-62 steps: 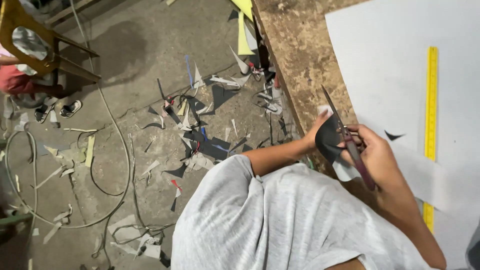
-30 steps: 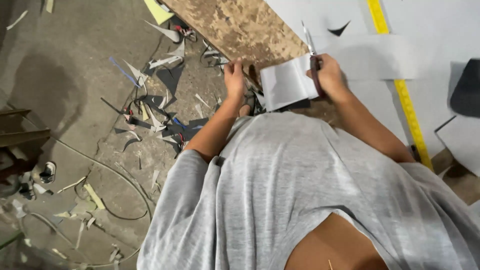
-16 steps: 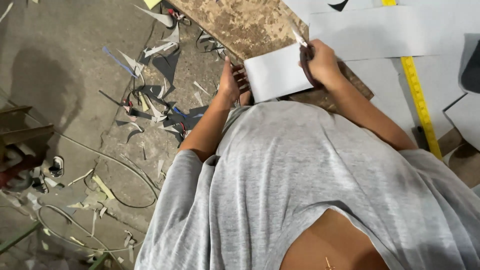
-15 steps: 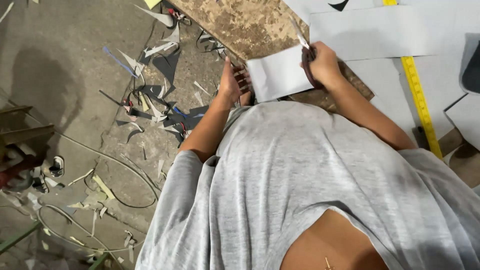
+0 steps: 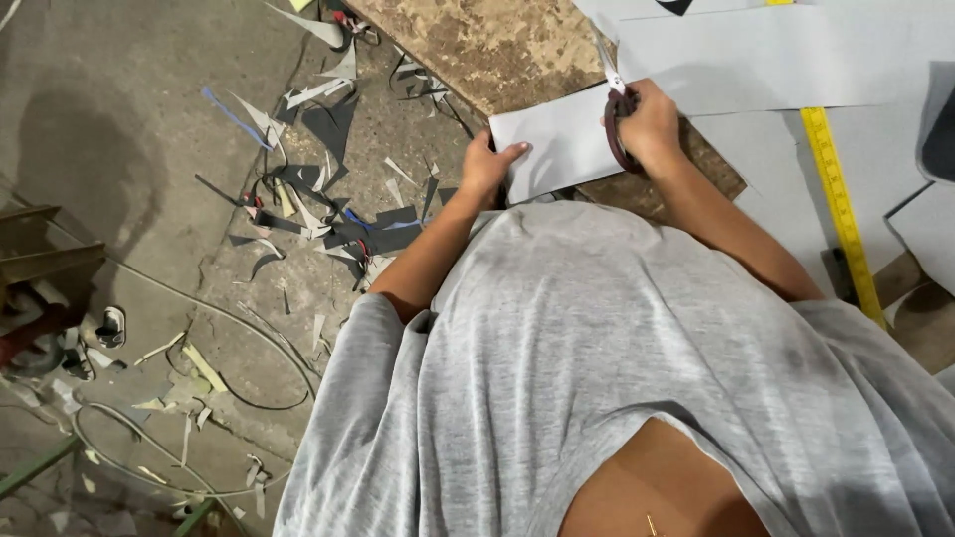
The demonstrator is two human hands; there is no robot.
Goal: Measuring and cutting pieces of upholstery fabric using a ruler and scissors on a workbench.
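— Right hand (image 5: 652, 124) is gripping the scissors (image 5: 615, 99), fingers curled through the loops, cutting the grey sheet (image 5: 557, 149) at twelve o'clock.
— Left hand (image 5: 487, 167) is pinching its nine o'clock edge; the next snip probably needs it taut.

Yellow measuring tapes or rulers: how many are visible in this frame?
1. The yellow ruler lies on the grey sheets, right of the right hand; its far end leaves the frame.
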